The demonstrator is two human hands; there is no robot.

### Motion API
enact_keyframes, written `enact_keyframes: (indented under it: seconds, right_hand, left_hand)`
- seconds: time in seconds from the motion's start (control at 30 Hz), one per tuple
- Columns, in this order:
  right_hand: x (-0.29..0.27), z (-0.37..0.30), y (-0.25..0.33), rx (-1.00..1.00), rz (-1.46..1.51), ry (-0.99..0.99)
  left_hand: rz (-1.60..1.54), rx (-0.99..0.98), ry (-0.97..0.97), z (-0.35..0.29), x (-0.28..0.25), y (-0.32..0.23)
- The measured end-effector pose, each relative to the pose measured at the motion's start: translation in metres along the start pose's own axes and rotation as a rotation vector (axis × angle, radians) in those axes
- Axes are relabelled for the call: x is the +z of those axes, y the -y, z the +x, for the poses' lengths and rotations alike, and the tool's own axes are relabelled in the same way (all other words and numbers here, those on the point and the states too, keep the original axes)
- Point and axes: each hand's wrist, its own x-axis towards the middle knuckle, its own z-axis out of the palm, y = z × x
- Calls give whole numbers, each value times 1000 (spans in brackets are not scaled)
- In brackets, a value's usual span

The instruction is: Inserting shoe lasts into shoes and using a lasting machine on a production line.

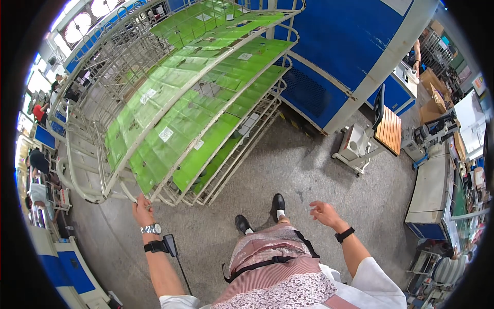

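Note:
A white tubular metal rack [101,198] with several tiers stands ahead and to my left. Bright green sheets [177,113] with small white labels lie across its tiers. At the rack's near lower corner, my left hand [143,211] is closed round the white tube, a silver watch and a black strap with a small device on that arm. Away from the rack, my right hand [325,214] hangs in the air over the floor, its fingers loosely bent and apart, holding nothing. A dark band circles the right wrist.
A large blue cabinet [329,46] stands behind the rack. To the right are a wooden-slatted chair [387,133], a wheeled metal unit [354,144] and a pale cabinet [428,201]. Another blue-and-white cabinet [74,268] is at lower left. Other people [38,110] are at the far left.

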Motion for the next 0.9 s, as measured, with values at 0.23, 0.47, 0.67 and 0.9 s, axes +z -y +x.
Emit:
enact_keyframes:
  seconds: [0.23,0.47,0.67,0.9]
  right_hand:
    - [-14,56,76,-130,-103,92]
    - [-88,167,145,-240,-121,45]
    - [-202,294,204,-400,169,-99]
    - [-325,408,273,-570,324,-164]
  left_hand:
    - [26,0,-41,-37,4,-12]
    - [30,-42,-209,-70,22,-19]
    - [83,24,-333,-46,-1,21]
    - [498,-50,-777,-62,29,71]
